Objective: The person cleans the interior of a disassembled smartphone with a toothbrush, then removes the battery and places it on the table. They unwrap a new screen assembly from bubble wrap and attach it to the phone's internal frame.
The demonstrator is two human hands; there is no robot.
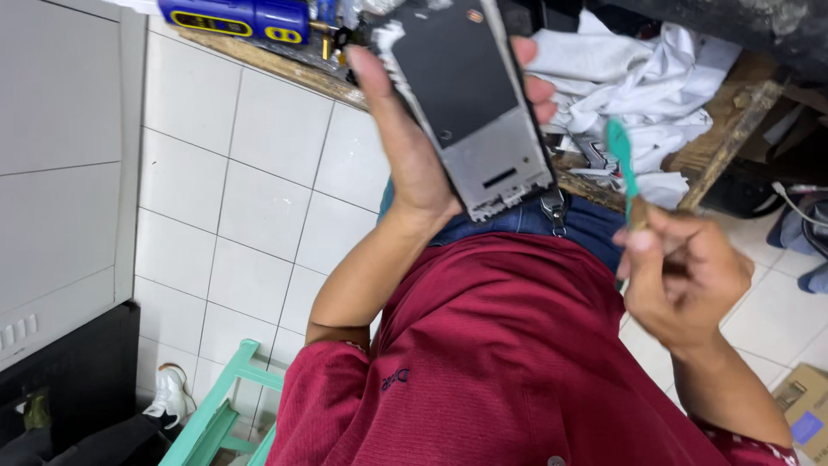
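Note:
My left hand (405, 147) is raised in front of me and grips an opened phone body (470, 95), a grey metal frame with a dark inner panel, thumb on its left edge and fingers wrapped round the right edge. My right hand (686, 276) sits lower to the right, closed on a thin teal plastic tool (623, 160) whose tip points up, a short way right of the phone's lower end. The tool does not touch the phone. My red shirt fills the lower frame.
A worn wooden bench (285, 69) runs along the top, bearing a blue and yellow device (241, 17) and crumpled white cloth (638, 86). White floor tiles lie at the left. A teal stool (224, 406), a white shoe (170, 393) and a cardboard box (802, 406) stand low.

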